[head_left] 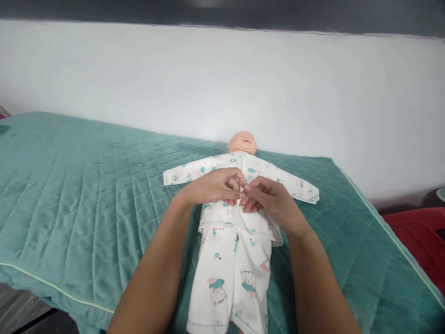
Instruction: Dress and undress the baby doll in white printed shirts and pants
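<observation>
A baby doll (242,141) lies on its back, dressed in a white printed long-sleeved shirt (219,214) and matching white pants (219,264). Both sleeves stretch out to the sides. Over the doll's chest, my left hand (222,184) pinches the shirt's front edge between thumb and fingers. Right beside it, almost touching, my right hand (269,198) also has its fingertips closed on the front opening. My fingers cover that spot, so any fastener there is hidden. The shirt's hem overlaps the top of the pants.
A green quilted cover (86,199) spreads under the doll, its pale-piped edge running along the front and right. Behind it rises a white wall (174,79). A red object (417,236) stands past the right edge. Dark floor (28,306) shows at lower left.
</observation>
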Available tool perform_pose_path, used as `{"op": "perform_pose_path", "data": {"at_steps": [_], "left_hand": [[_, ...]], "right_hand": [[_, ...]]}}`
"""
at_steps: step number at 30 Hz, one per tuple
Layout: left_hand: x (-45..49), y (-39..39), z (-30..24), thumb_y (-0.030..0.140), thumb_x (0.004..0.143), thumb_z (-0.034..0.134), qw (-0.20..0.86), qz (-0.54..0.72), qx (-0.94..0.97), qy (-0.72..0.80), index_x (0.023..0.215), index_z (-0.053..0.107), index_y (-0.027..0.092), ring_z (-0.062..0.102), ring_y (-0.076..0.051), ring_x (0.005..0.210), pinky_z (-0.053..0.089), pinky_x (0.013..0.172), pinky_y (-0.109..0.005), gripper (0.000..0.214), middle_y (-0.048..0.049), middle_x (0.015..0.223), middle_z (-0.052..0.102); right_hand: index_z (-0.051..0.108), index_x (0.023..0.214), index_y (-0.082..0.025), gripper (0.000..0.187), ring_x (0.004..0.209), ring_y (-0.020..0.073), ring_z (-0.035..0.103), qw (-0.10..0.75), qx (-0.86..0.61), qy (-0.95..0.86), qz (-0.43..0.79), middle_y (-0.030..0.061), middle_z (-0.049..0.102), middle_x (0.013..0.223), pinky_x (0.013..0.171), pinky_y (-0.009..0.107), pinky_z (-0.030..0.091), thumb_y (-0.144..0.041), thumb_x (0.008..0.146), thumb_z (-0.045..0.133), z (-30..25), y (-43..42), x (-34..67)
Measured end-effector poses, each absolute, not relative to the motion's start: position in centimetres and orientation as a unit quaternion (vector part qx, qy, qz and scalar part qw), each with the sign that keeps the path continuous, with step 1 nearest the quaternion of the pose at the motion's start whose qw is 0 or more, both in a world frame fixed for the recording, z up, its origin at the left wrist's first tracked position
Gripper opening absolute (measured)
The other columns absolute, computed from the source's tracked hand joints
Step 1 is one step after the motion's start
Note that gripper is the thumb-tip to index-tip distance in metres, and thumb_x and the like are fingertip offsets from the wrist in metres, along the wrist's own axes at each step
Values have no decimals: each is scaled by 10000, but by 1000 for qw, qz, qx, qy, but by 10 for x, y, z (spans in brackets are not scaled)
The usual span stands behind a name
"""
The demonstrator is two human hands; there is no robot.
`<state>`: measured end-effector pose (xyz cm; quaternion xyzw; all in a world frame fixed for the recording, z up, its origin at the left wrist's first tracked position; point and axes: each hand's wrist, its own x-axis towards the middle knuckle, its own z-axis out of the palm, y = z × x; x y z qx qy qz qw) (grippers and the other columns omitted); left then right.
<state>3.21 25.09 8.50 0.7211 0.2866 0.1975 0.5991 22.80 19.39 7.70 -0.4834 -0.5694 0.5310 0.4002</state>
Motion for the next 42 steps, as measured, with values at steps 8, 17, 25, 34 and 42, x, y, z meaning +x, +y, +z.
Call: {"op": "perform_pose_path", "data": {"at_steps": [8, 17, 25, 34, 42], "left_hand": [[27, 254, 83, 267, 852, 679, 616, 194, 722, 248, 976, 551, 201, 633, -120, 679, 487, 656, -246, 190, 21, 711, 656], [21, 251, 90, 293, 849, 671, 633, 110, 709, 290, 1094, 544, 206, 669, -117, 582, 460, 504, -197, 289, -45, 859, 750], [26, 251, 82, 433, 886, 633, 607, 250, 687, 313, 949, 601, 178, 629, -119, 490, 444, 437, -210, 265, -25, 704, 707], [51, 258, 67, 325, 898, 613, 296, 453, 752, 376, 956, 734, 214, 618, -157, 878, 472, 771, -273, 174, -19, 919, 690], [51, 261, 65, 297, 914, 608, 278, 438, 770, 373, 949, 757, 230, 603, -151, 805, 462, 753, -289, 167, -15, 903, 682]], "right_hand": [[568, 746, -196, 360, 552, 130, 659, 402, -500, -558, 527, 31, 728, 679, 532, 237, 490, -517, 862, 683, 79, 193, 224], [566, 735, -212, 350, 408, 99, 512, 443, -480, -543, 528, -9, 659, 535, 426, 228, 349, -519, 866, 671, 73, 195, 227], [610, 778, -235, 195, 563, 120, 585, 642, -435, -454, 438, -13, 669, 704, 536, 253, 456, -392, 876, 669, 64, 199, 227], [674, 1014, -267, 127, 1231, 207, 574, 584, -492, -595, 249, 46, 671, 1236, 1106, 404, 398, -274, 902, 614, 45, 209, 220], [717, 918, -273, 117, 1237, 213, 572, 543, -501, -653, 166, 24, 671, 1249, 1103, 440, 396, -242, 916, 603, 44, 211, 221]]}}
